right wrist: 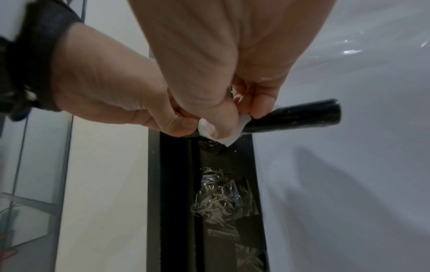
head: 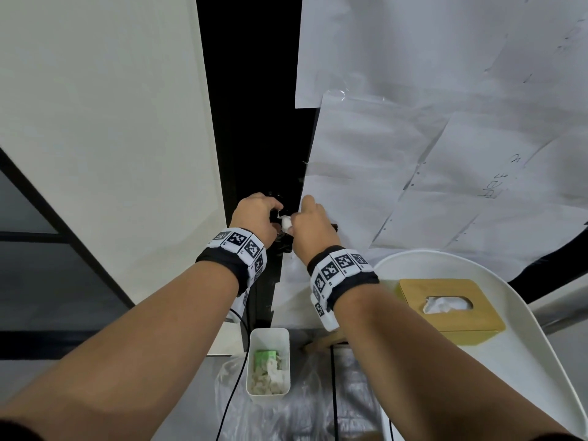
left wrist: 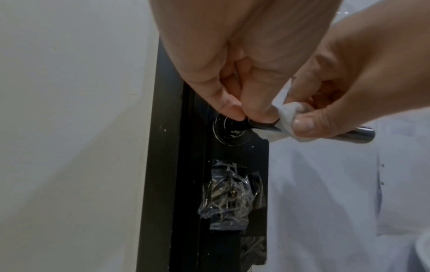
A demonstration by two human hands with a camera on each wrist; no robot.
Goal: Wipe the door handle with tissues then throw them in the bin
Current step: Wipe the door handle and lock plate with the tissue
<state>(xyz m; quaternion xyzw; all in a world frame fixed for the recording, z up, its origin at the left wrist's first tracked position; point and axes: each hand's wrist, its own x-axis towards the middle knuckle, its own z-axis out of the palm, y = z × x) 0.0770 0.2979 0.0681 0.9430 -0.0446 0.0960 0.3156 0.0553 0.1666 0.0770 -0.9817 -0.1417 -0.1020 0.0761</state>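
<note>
A black lever door handle (left wrist: 356,135) sticks out to the right from a round rose (left wrist: 229,131) on the dark door edge. My left hand (left wrist: 246,114) pinches the handle close to the rose. My right hand (right wrist: 235,119) grips a folded white tissue (right wrist: 229,137) wrapped round the middle of the handle (right wrist: 302,117), thumb underneath. In the head view both hands (head: 270,211) (head: 305,218) meet at the handle, with the tissue (head: 285,223) between them. A white bin (head: 254,345) with used tissues stands on the floor below.
A wooden-topped tissue box (head: 413,289) sits on a white round table (head: 521,354) at the right. Paper sheets (head: 413,138) cover the door. Crumpled clear tape (left wrist: 232,195) covers the lock below the handle. A plastic bag (head: 343,409) and cables lie on the floor.
</note>
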